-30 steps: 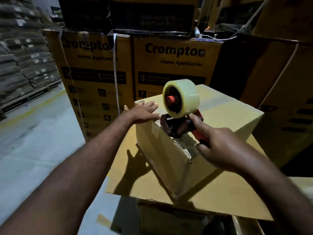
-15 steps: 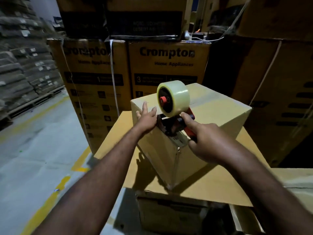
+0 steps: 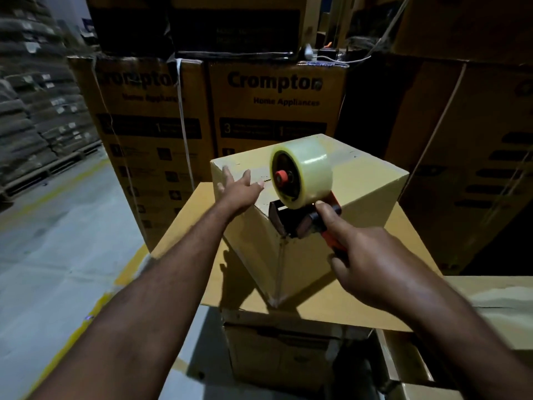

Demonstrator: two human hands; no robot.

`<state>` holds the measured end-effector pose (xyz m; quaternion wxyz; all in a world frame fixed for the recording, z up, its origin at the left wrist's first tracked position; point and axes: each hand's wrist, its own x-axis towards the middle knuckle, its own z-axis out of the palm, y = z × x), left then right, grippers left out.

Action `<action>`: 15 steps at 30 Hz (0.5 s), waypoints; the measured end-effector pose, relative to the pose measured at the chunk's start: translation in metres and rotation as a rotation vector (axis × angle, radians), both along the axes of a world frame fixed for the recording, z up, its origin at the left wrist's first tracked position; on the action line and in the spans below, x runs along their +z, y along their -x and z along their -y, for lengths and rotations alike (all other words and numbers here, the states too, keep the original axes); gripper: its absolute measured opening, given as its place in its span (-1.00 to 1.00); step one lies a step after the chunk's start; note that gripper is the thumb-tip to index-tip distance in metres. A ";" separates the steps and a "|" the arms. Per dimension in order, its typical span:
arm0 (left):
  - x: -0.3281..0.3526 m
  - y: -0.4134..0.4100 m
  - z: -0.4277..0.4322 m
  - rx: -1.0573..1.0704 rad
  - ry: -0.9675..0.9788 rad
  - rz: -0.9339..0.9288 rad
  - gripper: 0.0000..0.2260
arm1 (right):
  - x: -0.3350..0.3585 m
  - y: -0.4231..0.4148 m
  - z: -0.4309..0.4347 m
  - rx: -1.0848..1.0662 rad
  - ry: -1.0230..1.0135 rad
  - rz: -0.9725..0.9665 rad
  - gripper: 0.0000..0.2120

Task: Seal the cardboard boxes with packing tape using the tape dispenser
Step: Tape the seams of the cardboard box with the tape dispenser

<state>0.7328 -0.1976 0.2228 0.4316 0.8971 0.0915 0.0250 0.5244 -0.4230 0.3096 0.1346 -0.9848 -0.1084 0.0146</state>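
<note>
Cardboard box (image 3: 372, 197) sits at centre on a flat sheet (image 3: 184, 249), one vertical corner edge facing you. Your left hand (image 3: 240, 190) lies palm-down on the box top at its 9 o'clock side, fingers straight and spread, gripping nothing, just pressing the top. The left forearm reaches in from 7 o'clock, stretched almost straight.

Your right hand (image 3: 372, 264) comes in from 5 o'clock, back of the hand up, fingers curled round the orange handle (image 3: 334, 243) of the dispenser (image 3: 297, 220). One digit points forward along the frame, tip touching just under the roll (image 3: 308, 168); thumb or index, can't tell. The dispenser's dark front end sits on the box's near top corner, with the clear roll upright above it, orange hub facing 9 o'clock. A clear tape strip (image 3: 280, 269) runs down the near corner edge to the bottom.

Crompton cartons (image 3: 277, 105) stand at 12 o'clock, dark cartons (image 3: 467, 168) at 3, stacked sacks (image 3: 28, 111) at 10, and grey floor (image 3: 57, 255) with a yellow line at 8. A lower box (image 3: 277, 350) sits under the sheet at 6.
</note>
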 end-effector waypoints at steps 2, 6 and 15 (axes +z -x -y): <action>-0.010 0.008 0.013 0.065 0.141 0.029 -0.32 | 0.000 0.000 0.001 -0.005 0.003 0.006 -0.17; -0.040 0.020 0.032 0.074 0.467 0.063 -0.09 | 0.001 0.000 0.003 0.018 -0.006 -0.008 -0.18; -0.028 0.000 0.022 0.109 0.442 0.027 -0.09 | -0.018 -0.013 0.007 0.058 -0.052 0.086 -0.16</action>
